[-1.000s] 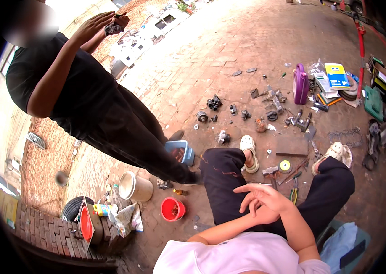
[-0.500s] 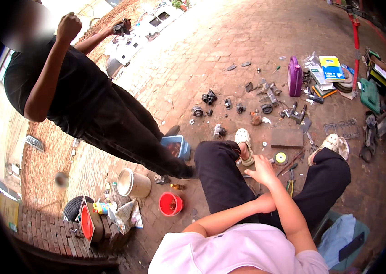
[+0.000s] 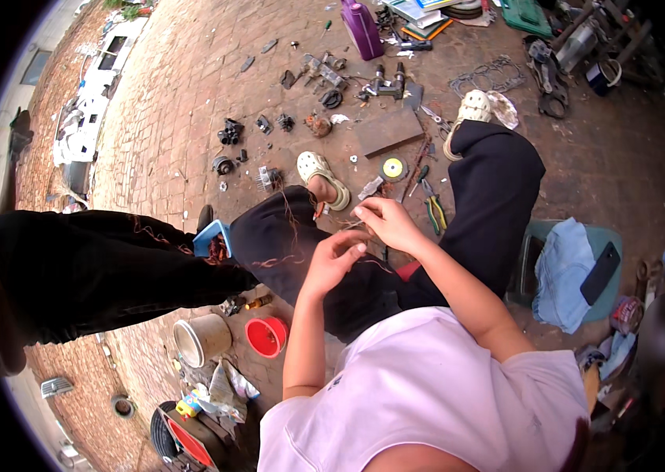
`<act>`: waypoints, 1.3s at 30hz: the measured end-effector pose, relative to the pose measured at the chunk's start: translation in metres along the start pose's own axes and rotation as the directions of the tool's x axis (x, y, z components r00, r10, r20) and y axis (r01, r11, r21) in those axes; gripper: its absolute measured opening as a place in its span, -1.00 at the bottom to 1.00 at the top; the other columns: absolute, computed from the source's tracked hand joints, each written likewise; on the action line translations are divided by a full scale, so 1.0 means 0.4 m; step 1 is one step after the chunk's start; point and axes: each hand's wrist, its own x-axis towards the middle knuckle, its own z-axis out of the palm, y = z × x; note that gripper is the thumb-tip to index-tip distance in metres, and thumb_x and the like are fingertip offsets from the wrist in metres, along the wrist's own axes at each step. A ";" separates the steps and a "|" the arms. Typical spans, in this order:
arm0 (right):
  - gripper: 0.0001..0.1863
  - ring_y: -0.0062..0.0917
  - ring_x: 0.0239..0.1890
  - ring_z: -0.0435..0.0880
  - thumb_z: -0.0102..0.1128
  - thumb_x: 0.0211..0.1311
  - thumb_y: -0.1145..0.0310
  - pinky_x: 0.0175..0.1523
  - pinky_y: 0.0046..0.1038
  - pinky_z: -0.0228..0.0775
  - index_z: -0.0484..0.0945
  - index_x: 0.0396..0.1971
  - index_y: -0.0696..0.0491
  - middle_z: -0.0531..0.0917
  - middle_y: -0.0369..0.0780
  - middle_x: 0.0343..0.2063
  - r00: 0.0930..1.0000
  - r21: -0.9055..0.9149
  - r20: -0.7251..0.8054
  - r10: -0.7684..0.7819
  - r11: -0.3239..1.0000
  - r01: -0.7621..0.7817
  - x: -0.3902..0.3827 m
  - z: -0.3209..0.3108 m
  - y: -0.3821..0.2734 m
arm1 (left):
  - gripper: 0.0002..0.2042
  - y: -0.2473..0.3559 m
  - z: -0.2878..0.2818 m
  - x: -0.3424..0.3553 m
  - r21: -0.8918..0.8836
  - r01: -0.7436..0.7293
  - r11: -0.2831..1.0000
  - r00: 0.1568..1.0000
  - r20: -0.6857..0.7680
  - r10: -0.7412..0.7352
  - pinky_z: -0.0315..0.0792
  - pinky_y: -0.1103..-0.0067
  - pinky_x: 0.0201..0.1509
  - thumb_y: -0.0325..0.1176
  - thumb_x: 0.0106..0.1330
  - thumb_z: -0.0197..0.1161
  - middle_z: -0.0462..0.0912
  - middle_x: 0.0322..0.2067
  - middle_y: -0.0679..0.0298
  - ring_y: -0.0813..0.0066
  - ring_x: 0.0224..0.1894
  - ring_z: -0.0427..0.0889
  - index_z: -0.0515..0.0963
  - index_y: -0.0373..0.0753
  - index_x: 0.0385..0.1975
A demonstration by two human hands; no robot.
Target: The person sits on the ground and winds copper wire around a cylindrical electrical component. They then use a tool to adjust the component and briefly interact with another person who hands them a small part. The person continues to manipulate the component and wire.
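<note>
My left hand (image 3: 336, 259) is raised over my lap, fingers curved round thin wire strands (image 3: 360, 224) that run between my two hands. Just above and right of it my right hand (image 3: 387, 224) pinches the same strands. Loose copper-coloured wire (image 3: 293, 212) trails over the dark trousers of my left leg. Yellow-handled pliers (image 3: 436, 212), a screwdriver (image 3: 421, 177), a hammer (image 3: 372, 187) and a yellow-centred disc (image 3: 393, 169) lie on the floor between my feet. A rectangular metal block (image 3: 389, 132) lies beyond them.
Another person's dark-trousered leg (image 3: 104, 275) is close at left, beside a blue bin (image 3: 222, 232). A white bucket (image 3: 214, 338) and red bucket (image 3: 258, 338) stand below. Scattered metal parts (image 3: 321, 79) and a purple container (image 3: 364, 27) lie ahead; a grey-green seat with blue cloth (image 3: 561, 275) is at right.
The view has swung, leaving the other person mostly out of frame at left. My hands, crossed and overlapping earlier, are now raised slightly apart with wire strands between their fingers.
</note>
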 end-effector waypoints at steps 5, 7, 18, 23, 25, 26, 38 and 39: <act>-0.70 -0.61 -0.58 0.53 0.21 0.19 0.19 -0.44 -0.51 0.33 0.60 -0.36 0.16 0.59 -0.21 -0.64 0.993 -0.161 -0.122 0.005 0.987 -0.025 -0.076 -0.079 -0.058 | -0.13 0.090 -0.069 -0.003 -0.313 -0.197 0.929 0.972 -0.186 0.144 0.36 0.47 0.11 0.08 0.09 0.34 0.27 0.24 0.03 0.27 0.27 0.29 0.15 -0.37 0.27; -0.69 -0.61 -0.58 0.54 0.28 0.13 0.16 -0.43 -0.51 0.34 0.61 -0.37 0.14 0.59 -0.22 -0.64 0.998 -0.226 -0.024 0.065 0.972 -0.069 -0.107 -0.111 -0.079 | -0.04 0.101 -0.073 0.033 -0.420 -0.270 0.867 0.956 -0.223 0.190 0.10 0.34 0.35 0.16 0.11 0.29 0.20 0.28 -0.03 0.16 0.33 0.20 0.00 -0.43 0.31; -0.84 -0.89 -0.57 0.34 0.14 0.26 0.39 -0.47 -0.77 0.11 0.56 -0.37 0.20 0.56 -0.41 -0.56 0.987 0.255 -0.155 -0.047 0.963 0.086 -0.201 -0.264 -0.181 | -0.43 0.167 0.082 0.058 0.577 -0.542 0.611 0.781 0.614 0.113 0.45 0.32 -0.16 0.01 0.10 0.27 0.61 -0.37 0.09 0.06 -0.25 0.58 0.43 -0.23 0.03; -0.80 -0.85 -0.72 0.08 -0.06 0.39 0.41 -0.58 -0.74 -0.09 0.47 -0.30 0.23 0.24 -0.47 -0.75 0.866 0.578 -0.485 -0.120 0.699 0.420 -0.226 -0.462 -0.196 | -0.75 0.165 -0.052 0.011 0.818 -0.477 0.323 0.860 0.357 0.366 0.44 0.38 -0.37 -0.34 0.11 0.29 0.59 -0.54 0.16 0.18 -0.47 0.59 0.55 -0.22 -0.22; -0.80 -0.83 -0.72 0.07 -0.09 0.41 0.40 -0.58 -0.73 -0.06 0.45 -0.28 0.22 0.19 -0.45 -0.76 0.806 0.597 -0.574 -0.142 0.600 0.531 -0.248 -0.519 -0.218 | -0.80 0.186 -0.134 -0.018 0.909 -0.328 0.258 0.903 0.221 0.368 0.44 0.40 -0.34 -0.43 0.11 0.25 0.60 -0.51 0.15 0.19 -0.44 0.60 0.56 -0.22 -0.24; -0.81 -0.82 -0.72 0.08 -0.09 0.41 0.39 -0.57 -0.72 -0.05 0.44 -0.27 0.22 0.18 -0.44 -0.76 0.774 0.604 -0.617 -0.138 0.548 0.579 -0.262 -0.546 -0.226 | -0.82 0.196 -0.167 -0.032 0.934 -0.252 0.254 0.923 0.153 0.352 0.44 0.41 -0.33 -0.46 0.13 0.23 0.61 -0.49 0.15 0.19 -0.42 0.60 0.57 -0.21 -0.25; -0.72 -0.47 -0.17 0.53 -0.15 0.41 0.32 -0.09 -0.49 0.43 0.39 -0.02 0.15 0.53 -0.10 -0.08 0.539 0.473 -0.842 0.018 0.506 0.722 -0.233 -0.598 -0.248 | -0.66 0.059 -0.225 -0.091 0.676 -0.088 0.731 0.706 -0.476 0.525 0.36 0.69 -0.31 -0.22 0.47 -0.07 0.64 -0.42 0.27 0.66 -0.41 0.48 0.57 -0.37 -0.29; -0.71 -0.44 -0.09 0.54 -0.14 0.41 0.31 -0.03 -0.46 0.44 0.37 0.00 0.13 0.50 -0.08 0.00 0.568 0.442 -0.822 -0.039 0.585 0.680 -0.197 -0.542 -0.268 | -0.64 0.030 -0.182 -0.074 0.450 -0.141 0.882 0.733 -0.551 0.399 0.36 0.69 -0.32 -0.22 0.48 -0.08 0.63 -0.44 0.28 0.66 -0.43 0.47 0.56 -0.39 -0.33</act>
